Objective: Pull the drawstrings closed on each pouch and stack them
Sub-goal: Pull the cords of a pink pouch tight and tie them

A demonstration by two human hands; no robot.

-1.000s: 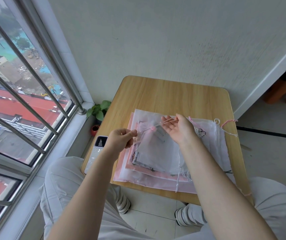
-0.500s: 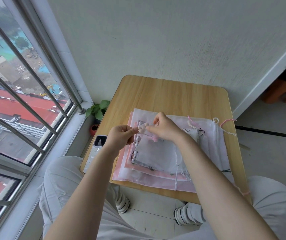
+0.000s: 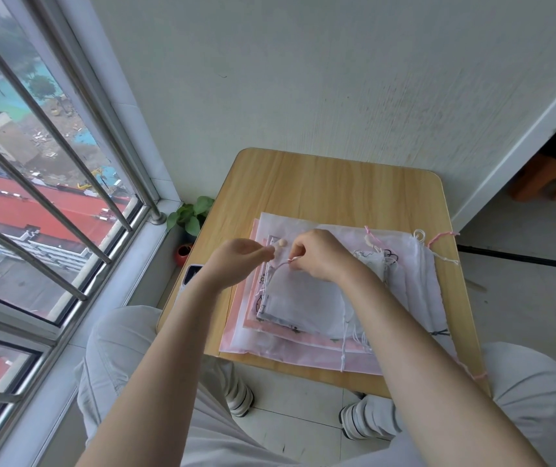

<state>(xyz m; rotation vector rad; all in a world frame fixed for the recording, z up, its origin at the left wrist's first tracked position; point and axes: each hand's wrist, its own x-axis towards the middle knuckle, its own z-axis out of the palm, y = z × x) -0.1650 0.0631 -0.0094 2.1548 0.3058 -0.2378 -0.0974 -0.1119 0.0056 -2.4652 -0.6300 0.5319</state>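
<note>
A small sheer white pouch [image 3: 303,305] lies on top of a stack of larger pink and white pouches [image 3: 414,298] on the wooden table [image 3: 330,187]. My left hand [image 3: 236,261] pinches the pouch's gathered top corner, where a small pale bead [image 3: 281,243] sticks up. My right hand [image 3: 320,254] pinches the thin pink drawstring [image 3: 278,268], which curves down from my fingers to the pouch's left edge. Both hands are close together above the stack's upper left part.
A phone [image 3: 190,274] lies at the table's left edge. Loose pink and white cord ends [image 3: 438,239] hang off the stack's right side. A small potted plant [image 3: 190,217] stands on the floor by the barred window [image 3: 50,183]. My knees sit under the table's near edge.
My right hand came back from the right to meet the left hand, then took hold of the pink drawstring just beside it. The taut cord now hangs in a slack curve.
</note>
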